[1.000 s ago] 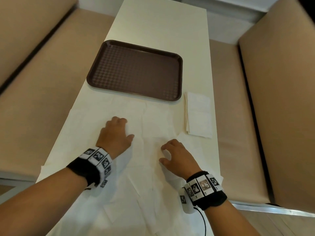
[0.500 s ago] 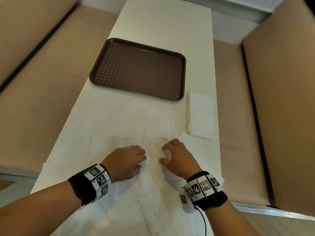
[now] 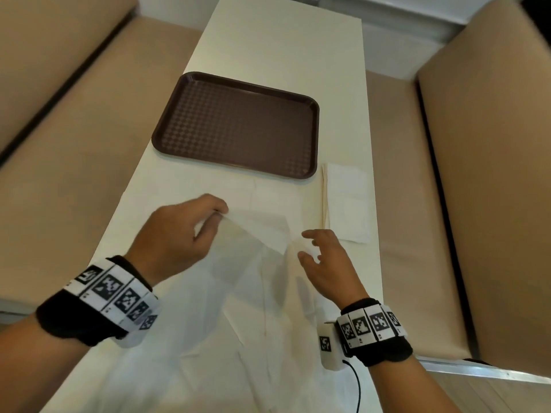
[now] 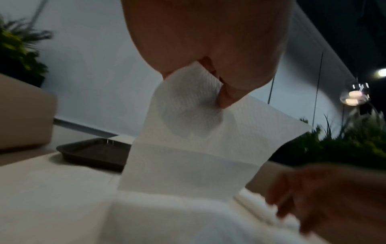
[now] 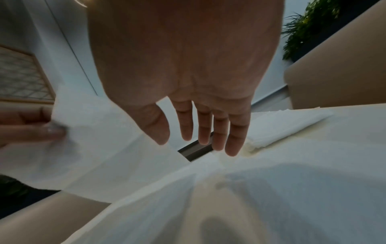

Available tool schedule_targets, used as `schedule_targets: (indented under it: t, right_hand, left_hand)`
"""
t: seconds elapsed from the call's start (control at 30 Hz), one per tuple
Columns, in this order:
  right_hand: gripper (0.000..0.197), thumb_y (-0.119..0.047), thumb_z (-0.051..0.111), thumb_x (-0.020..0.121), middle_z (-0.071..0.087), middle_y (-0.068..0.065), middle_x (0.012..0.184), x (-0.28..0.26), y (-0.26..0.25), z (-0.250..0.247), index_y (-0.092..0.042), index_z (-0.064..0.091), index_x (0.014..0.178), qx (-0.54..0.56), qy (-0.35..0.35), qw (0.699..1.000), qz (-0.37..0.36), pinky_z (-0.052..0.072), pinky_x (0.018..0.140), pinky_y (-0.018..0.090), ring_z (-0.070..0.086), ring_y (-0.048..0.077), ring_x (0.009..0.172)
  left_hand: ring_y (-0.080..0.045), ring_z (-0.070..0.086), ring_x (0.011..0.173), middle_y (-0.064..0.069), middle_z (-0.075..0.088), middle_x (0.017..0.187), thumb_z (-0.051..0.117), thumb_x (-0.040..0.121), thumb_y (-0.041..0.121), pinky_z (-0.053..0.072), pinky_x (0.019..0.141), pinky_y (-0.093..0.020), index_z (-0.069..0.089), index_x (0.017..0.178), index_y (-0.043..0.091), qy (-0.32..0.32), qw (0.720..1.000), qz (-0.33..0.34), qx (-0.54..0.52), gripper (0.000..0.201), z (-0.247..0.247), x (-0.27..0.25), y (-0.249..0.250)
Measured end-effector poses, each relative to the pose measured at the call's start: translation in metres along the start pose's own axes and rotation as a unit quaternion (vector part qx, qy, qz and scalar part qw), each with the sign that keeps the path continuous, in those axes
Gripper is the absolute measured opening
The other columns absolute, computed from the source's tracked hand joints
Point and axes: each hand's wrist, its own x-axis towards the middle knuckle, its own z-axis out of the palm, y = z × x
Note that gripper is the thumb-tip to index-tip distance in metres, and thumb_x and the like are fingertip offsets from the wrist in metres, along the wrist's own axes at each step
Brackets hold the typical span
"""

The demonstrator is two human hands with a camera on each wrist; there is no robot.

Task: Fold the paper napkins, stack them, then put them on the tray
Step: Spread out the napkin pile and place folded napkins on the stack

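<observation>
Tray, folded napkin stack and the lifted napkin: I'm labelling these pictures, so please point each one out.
tray (image 3: 238, 123), head view, on its textured brown floor.
folded napkin stack (image 3: 346, 204), head view, on its top sheet.
lifted napkin (image 4: 188, 135), left wrist view, on its hanging middle, below the left hand (image 4: 208, 41) pinching it.

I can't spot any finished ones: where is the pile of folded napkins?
In the head view the folded napkins lie on the table's right edge, just beyond the right hand and beside the brown tray's near right corner.

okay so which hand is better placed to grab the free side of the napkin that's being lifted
Right. The left hand already pinches one corner of the napkin; the right hand is open, holds nothing, and hovers beside the napkin's loose edge.
</observation>
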Motion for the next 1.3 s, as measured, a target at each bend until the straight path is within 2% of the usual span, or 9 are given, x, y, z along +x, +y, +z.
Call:
schedule_targets:
  t: [0.1, 0.17, 0.23, 0.3, 0.43, 0.63, 0.9, 1.03, 1.3]
  right_hand:
    - [0.05, -0.017, 0.066, 0.093, 0.049, -0.012, 0.142, 0.001, -0.002, 0.003, -0.028, 0.05, 0.139, 0.042, -0.025, 0.999, 0.018, 0.047, 0.098, 0.023, 0.052, 0.005, 0.122]
    - [0.056, -0.022, 0.075, 0.087, 0.052, -0.014, 0.141, 0.002, -0.008, 0.005, -0.031, 0.051, 0.137, 0.14, -0.052, 0.988, 0.046, 0.049, 0.099, 0.025, 0.054, 0.004, 0.124]
    - [0.065, -0.039, 0.082, 0.077, 0.059, -0.015, 0.137, 0.003, -0.017, 0.008, -0.033, 0.054, 0.135, 0.262, -0.084, 0.959, 0.064, 0.05, 0.105, 0.035, 0.058, 0.005, 0.124]
    - [0.07, -0.045, 0.083, 0.07, 0.065, -0.011, 0.132, 0.004, -0.024, 0.014, -0.027, 0.058, 0.133, 0.372, -0.112, 0.919, 0.066, 0.048, 0.11, 0.049, 0.062, 0.011, 0.123]
    - [0.059, -0.026, 0.076, 0.081, 0.069, 0.002, 0.131, 0.005, -0.044, 0.02, -0.016, 0.057, 0.136, 0.493, -0.156, 0.856, 0.031, 0.053, 0.102, 0.049, 0.064, 0.025, 0.123]
    - [0.038, -0.019, 0.065, 0.089, 0.071, 0.01, 0.127, 0.004, -0.051, 0.014, -0.009, 0.065, 0.126, 0.581, -0.096, 0.807, 0.033, 0.054, 0.097, 0.043, 0.066, 0.029, 0.12]
    - [0.038, -0.011, 0.075, 0.078, 0.076, 0.009, 0.113, -0.001, -0.04, -0.002, -0.01, 0.068, 0.115, 0.519, -0.067, 0.851, 0.042, 0.059, 0.089, 0.042, 0.072, 0.028, 0.106]
    - [0.029, -0.004, 0.073, 0.086, 0.076, 0.009, 0.114, -0.002, -0.035, -0.006, -0.011, 0.069, 0.114, 0.483, -0.058, 0.872, 0.054, 0.059, 0.09, 0.049, 0.072, 0.03, 0.106]
    - [0.028, 0.01, 0.065, 0.088, 0.076, 0.013, 0.109, -0.006, -0.017, -0.02, -0.007, 0.071, 0.11, 0.502, -0.041, 0.863, 0.051, 0.062, 0.085, 0.04, 0.073, 0.029, 0.099]
  left_hand:
    - [0.001, 0.063, 0.099, 0.019, 0.071, 0.103, 0.058, 0.099, 0.015, 0.041, 0.087, -0.002, 0.07, 0.102, 0.027, 0.0, 0.992, -0.083, -0.1, 0.017, -0.017, 0.009, 0.008]
    - [-0.003, 0.064, 0.106, 0.016, 0.073, 0.105, 0.061, 0.098, 0.012, 0.046, 0.094, -0.017, 0.075, 0.099, 0.03, -0.021, 0.966, -0.158, -0.204, 0.022, -0.021, 0.014, 0.012]
    - [-0.016, 0.067, 0.106, 0.008, 0.074, 0.108, 0.067, 0.094, 0.014, 0.051, 0.095, -0.036, 0.077, 0.099, 0.029, -0.031, 0.921, -0.215, -0.322, 0.019, -0.022, 0.016, 0.014]
    - [-0.021, 0.067, 0.098, 0.001, 0.074, 0.103, 0.07, 0.087, 0.015, 0.051, 0.089, -0.041, 0.078, 0.096, 0.027, -0.034, 0.866, -0.264, -0.422, 0.017, -0.023, 0.017, 0.018]
    - [-0.037, 0.066, 0.109, -0.015, 0.071, 0.119, 0.061, 0.091, 0.014, 0.05, 0.096, -0.051, 0.071, 0.114, 0.013, -0.068, 0.809, -0.299, -0.501, 0.025, -0.016, 0.016, 0.022]
    - [-0.036, 0.068, 0.11, -0.009, 0.074, 0.117, 0.055, 0.099, 0.005, 0.052, 0.096, -0.054, 0.069, 0.118, 0.014, -0.069, 0.836, -0.31, -0.448, 0.025, -0.006, 0.01, 0.017]
    - [-0.025, 0.074, 0.101, -0.004, 0.076, 0.112, 0.064, 0.095, 0.009, 0.06, 0.081, -0.042, 0.071, 0.119, 0.015, -0.101, 0.855, -0.305, -0.407, 0.026, 0.0, 0.006, 0.01]
    - [-0.026, 0.074, 0.1, -0.005, 0.078, 0.108, 0.069, 0.093, 0.014, 0.058, 0.086, -0.044, 0.074, 0.113, 0.01, -0.071, 0.869, -0.314, -0.377, 0.021, 0.009, 0.008, 0.006]
    - [-0.025, 0.073, 0.105, -0.006, 0.077, 0.11, 0.068, 0.089, -0.002, 0.058, 0.087, -0.038, 0.073, 0.111, 0.006, -0.091, 0.866, -0.293, -0.396, 0.025, 0.008, 0.01, -0.001]
